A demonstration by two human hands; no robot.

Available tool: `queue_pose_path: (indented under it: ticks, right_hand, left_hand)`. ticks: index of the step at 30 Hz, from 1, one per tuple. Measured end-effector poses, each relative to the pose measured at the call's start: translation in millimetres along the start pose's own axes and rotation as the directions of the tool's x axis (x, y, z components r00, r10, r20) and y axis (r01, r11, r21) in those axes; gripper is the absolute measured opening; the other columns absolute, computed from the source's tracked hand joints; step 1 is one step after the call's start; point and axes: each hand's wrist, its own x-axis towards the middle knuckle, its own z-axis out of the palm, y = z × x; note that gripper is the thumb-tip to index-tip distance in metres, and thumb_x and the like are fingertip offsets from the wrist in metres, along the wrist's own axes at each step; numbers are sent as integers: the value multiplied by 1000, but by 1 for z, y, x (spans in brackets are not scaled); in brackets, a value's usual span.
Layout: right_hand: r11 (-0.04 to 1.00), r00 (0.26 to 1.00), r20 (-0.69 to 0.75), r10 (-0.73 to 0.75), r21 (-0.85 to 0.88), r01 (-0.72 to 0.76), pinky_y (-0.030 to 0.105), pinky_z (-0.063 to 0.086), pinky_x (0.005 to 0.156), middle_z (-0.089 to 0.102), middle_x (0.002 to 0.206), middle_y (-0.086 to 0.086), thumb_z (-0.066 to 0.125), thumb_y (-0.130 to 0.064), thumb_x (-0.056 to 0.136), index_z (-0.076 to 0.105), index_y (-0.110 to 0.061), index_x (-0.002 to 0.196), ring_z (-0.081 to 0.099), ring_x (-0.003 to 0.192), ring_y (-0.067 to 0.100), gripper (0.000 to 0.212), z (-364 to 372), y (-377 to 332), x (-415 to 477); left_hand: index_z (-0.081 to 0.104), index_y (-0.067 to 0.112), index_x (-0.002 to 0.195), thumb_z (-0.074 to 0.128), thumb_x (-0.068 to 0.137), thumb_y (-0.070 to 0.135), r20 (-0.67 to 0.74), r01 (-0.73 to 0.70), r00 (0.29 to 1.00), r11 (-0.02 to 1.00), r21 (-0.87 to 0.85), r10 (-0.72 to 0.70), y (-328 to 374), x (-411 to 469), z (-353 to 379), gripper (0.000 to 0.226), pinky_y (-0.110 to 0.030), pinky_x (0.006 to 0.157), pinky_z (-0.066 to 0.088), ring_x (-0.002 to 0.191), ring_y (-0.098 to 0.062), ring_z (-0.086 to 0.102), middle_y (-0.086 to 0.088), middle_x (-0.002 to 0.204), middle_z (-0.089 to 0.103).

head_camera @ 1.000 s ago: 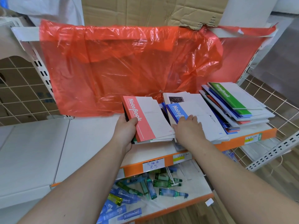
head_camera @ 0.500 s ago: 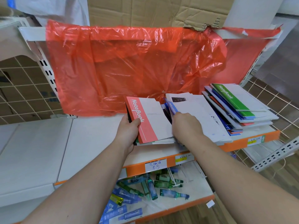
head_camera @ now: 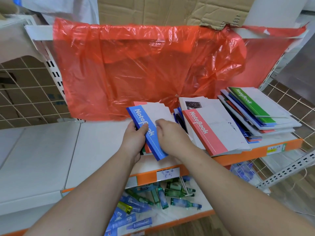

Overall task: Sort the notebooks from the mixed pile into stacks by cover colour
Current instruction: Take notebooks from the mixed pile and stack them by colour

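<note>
Grips the blue notebook (head_camera: 153,143) with the left hand (head_camera: 134,140), thumb laid across its blue band, on top of a small stack at the front of the shelf (head_camera: 95,142). Holds the same cover's white part with the right hand (head_camera: 170,133), fingers curled. Just right of that, lying flat on loose white ones, a red notebook (head_camera: 202,132) (red band along its left edge). Farther right, by the wire side, the mixed pile (head_camera: 272,123), topped by a green notebook (head_camera: 250,103). Behind, draped red plastic (head_camera: 144,68).

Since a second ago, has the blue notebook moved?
Yes. The blue notebook went left, away from the green notebook, onto the stack the left hand holds.
</note>
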Motion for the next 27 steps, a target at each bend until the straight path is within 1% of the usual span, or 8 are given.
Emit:
queue_pose_path:
  ticks: [4,8,11,13,16,18,21,27]
  right_hand:
    - [967,974,2,225,119,-223,38,47,92,58,123,7,45,-34,98,52,-12,121,54,113,28,33,4,19,10]
    - [818,926,108,362,439,-371,30,46,92,58,123,-9,42,-44,100,53,-14,130,58,114,22,43,4,19,12]
    - [710,928,133,347,610,-352,37,54,89,69,115,-1,49,-36,100,62,-16,120,65,102,19,31,13,12,13]
    - [717,944,56,324,637,-283,39,53,92,68,115,-1,51,-31,99,60,-17,118,64,103,18,26,21,8,16]
    - [735,964,-28,264,653,-182,22,48,83,63,117,-7,52,-25,99,52,-23,113,59,106,10,14,27,5,20]
    - [713,974,-40,223,689,-135,12,44,77,61,115,-10,53,-24,99,49,-25,117,57,104,5,19,31,1,19]
    - [669,980,-8,197,732,-128,14,45,80,62,111,-13,56,-25,98,48,-26,121,59,101,1,25,42,-4,14]
    - [625,971,21,236,762,-169,14,44,73,64,112,-8,54,-25,99,51,-23,124,61,101,4,25,54,-7,16]
  left_hand:
    - [60,21,117,52,101,18,-2,-11,1000,1000,-2,11,6,-3,-14,18,-47,90,57,98,-22,72,-1,111,74]
    - [62,26,111,52,101,24,10,-2,1000,1000,5,2,11,-8,-32,14,-52,93,55,98,-23,72,1,108,75]
    - [61,27,112,52,102,31,-19,-69,997,993,100,71,13,-13,-43,14,-50,90,56,95,-20,73,4,107,75]
    - [60,26,111,55,100,29,-62,-171,980,956,237,191,12,-13,-49,12,-48,89,57,96,-16,71,6,109,72]
    - [59,31,106,59,98,23,-102,-234,955,920,313,278,14,-11,-58,12,-49,88,57,99,-15,69,6,111,70]
    - [59,33,105,61,96,22,-124,-248,947,921,301,295,14,-8,-63,14,-50,88,56,99,-15,69,7,109,71]
    - [54,29,116,61,96,23,-121,-252,944,908,334,306,7,-5,-66,23,-39,95,53,105,-9,65,9,113,68]
    - [50,24,122,56,99,24,-103,-244,942,863,443,319,0,2,-66,24,-27,88,49,106,-10,62,8,117,64]
